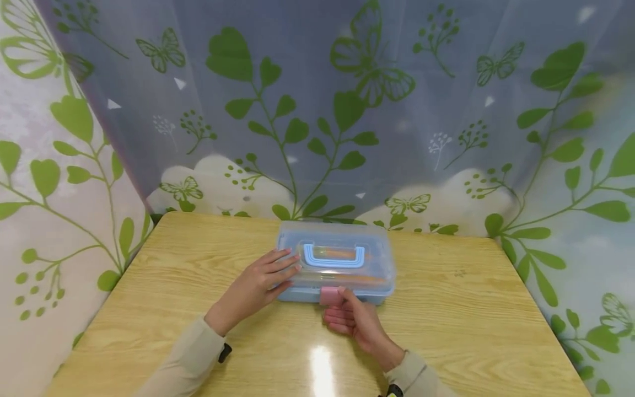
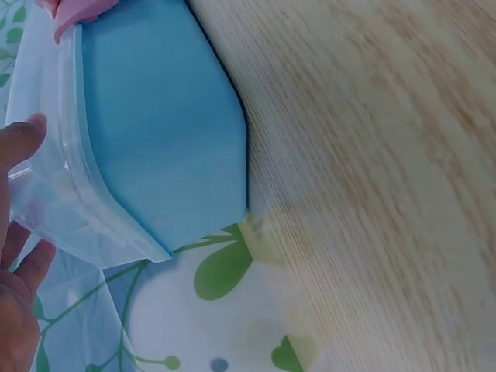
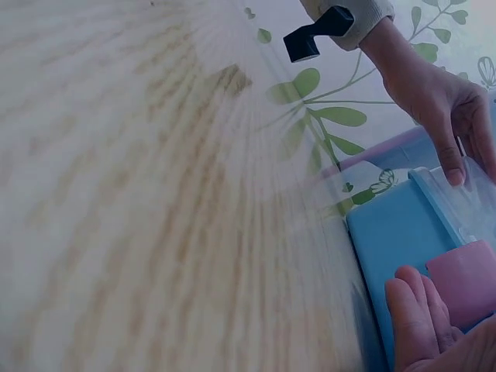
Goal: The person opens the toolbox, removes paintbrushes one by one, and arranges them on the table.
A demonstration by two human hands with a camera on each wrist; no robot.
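A light-blue plastic case (image 1: 297, 294) with a see-through lid (image 1: 382, 251) and a blue carrying handle (image 1: 334, 263) sits on the table. Orange, long shapes show through the lid. My left hand (image 1: 263, 277) rests with fingers spread on the lid's left end, its thumb (image 2: 25, 141) toward the front rim. At the middle of the front, my right hand (image 1: 359, 322) holds the pink latch (image 1: 329, 296); the thumb lies against its right side, with the other fingers (image 3: 415, 310) below it. The lid lies down on the base.
The wood-grain table (image 1: 456, 309) extends around the case on both sides and toward me. Behind it hangs a curtain (image 1: 317, 160) printed with leaves and butterflies, close to the case's back edge. Similar cloth borders the table left and right.
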